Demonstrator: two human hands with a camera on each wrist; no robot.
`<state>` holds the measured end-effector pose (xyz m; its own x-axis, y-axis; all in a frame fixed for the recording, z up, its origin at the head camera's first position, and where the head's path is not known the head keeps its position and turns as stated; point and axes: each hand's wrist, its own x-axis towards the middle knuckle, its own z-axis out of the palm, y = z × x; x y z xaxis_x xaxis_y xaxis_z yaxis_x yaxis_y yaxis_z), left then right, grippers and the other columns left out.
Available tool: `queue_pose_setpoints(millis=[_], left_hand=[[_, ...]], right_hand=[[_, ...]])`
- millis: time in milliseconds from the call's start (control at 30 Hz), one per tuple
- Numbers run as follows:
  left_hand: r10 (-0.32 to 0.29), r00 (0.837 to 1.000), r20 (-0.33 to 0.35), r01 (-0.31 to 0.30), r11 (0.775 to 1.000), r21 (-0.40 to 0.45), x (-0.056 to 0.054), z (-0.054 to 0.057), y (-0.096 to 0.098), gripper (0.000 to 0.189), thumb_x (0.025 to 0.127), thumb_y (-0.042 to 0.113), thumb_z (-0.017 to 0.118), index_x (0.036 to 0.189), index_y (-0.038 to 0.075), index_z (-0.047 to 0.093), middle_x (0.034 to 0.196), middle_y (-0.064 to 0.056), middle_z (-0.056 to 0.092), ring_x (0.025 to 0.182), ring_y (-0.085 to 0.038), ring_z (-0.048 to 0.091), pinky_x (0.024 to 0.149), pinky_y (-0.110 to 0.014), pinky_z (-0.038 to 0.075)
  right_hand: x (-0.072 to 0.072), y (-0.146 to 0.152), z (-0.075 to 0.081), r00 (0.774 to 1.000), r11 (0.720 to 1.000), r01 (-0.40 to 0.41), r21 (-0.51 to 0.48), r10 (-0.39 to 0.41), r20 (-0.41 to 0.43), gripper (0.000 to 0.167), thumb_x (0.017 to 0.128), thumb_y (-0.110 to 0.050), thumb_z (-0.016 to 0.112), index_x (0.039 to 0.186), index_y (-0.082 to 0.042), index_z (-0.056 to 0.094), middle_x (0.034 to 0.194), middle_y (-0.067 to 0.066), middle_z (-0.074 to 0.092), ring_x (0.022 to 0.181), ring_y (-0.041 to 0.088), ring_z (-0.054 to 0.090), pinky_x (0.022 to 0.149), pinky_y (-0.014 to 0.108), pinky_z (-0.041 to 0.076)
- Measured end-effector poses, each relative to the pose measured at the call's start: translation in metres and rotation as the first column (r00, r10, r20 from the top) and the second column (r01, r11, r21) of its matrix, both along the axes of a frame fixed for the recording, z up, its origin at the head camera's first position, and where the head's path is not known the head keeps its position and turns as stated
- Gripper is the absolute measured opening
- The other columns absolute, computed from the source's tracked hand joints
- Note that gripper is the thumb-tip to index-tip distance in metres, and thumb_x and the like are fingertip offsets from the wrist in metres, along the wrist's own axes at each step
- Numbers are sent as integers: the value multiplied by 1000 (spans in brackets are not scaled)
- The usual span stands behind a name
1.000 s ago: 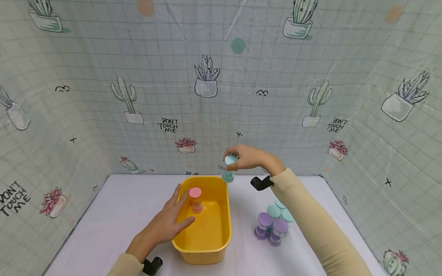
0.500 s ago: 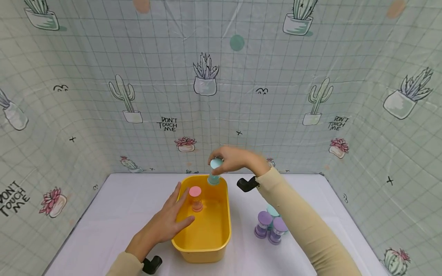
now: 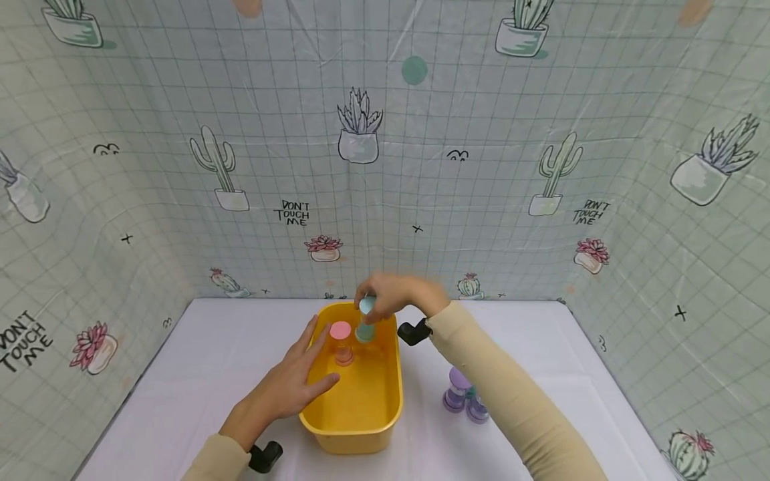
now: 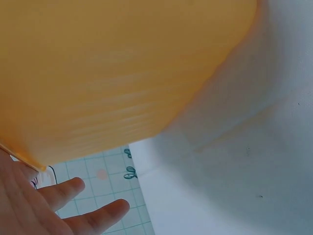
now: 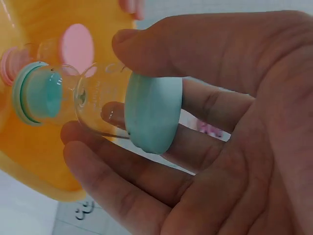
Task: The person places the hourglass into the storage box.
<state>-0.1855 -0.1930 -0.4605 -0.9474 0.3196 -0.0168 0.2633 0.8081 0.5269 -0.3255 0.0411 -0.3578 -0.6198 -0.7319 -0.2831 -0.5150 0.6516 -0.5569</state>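
Note:
My right hand (image 3: 390, 294) grips a teal sand timer (image 5: 154, 112) by its upper cap, thumb on one side and fingers round the other. The timer's lower end is inside the far part of the yellow tub (image 3: 361, 421). Beside it in the tub stands a pink sand timer (image 3: 341, 332), its pink cap also showing in the right wrist view. My left hand (image 3: 291, 384) rests on the tub's left rim with fingers spread and fairly straight. In the left wrist view the tub's outer wall (image 4: 112, 73) fills the top, above my fingers (image 4: 100, 218).
Right of the tub, purple sand timers (image 3: 455, 394) stand on the white table (image 3: 415, 427), partly hidden by my right sleeve (image 3: 505, 381). A bit of teal shows between them. Behind the table hangs a cactus-print sheet (image 3: 415, 153).
My right hand has carried the teal sand timer leftward from beyond the tub's far right corner, over the rim and down into the tub. My left hand has stayed on the rim.

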Motion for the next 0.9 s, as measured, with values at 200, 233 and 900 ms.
queue_pose_setpoints(millis=[200, 233, 900], left_hand=[[5, 1000, 17, -5, 1000, 15, -1, 3, 2, 90, 98, 62, 54, 167, 22, 13, 175, -4, -7, 155, -46, 24, 110, -74, 36], [5, 1000, 18, -6, 1000, 19, -1, 4, 2, 90, 98, 62, 54, 167, 22, 13, 175, -4, -7, 155, -46, 24, 110, -75, 36], [2, 1000, 22, -3, 999, 34, 0, 0, 1, 92, 99, 61, 55, 167, 22, 8, 175, -4, -9, 156, -44, 21, 113, -73, 32]], right_hand=[[-4, -2, -17, 994, 998, 61, -7, -60, 93, 32, 89, -13, 78, 119, -5, 71, 105, 7, 66, 83, 17, 64, 74, 26, 61], [-4, -2, -19, 991, 997, 71, -8, -70, 111, 33, 89, -12, 79, 120, -5, 71, 107, 7, 65, 85, 17, 65, 76, 27, 62], [4, -24, -47, 982, 975, 155, 157, -169, 79, 29, 85, -13, 85, 112, -14, 75, 98, 0, 69, 81, 19, 69, 76, 28, 59]])
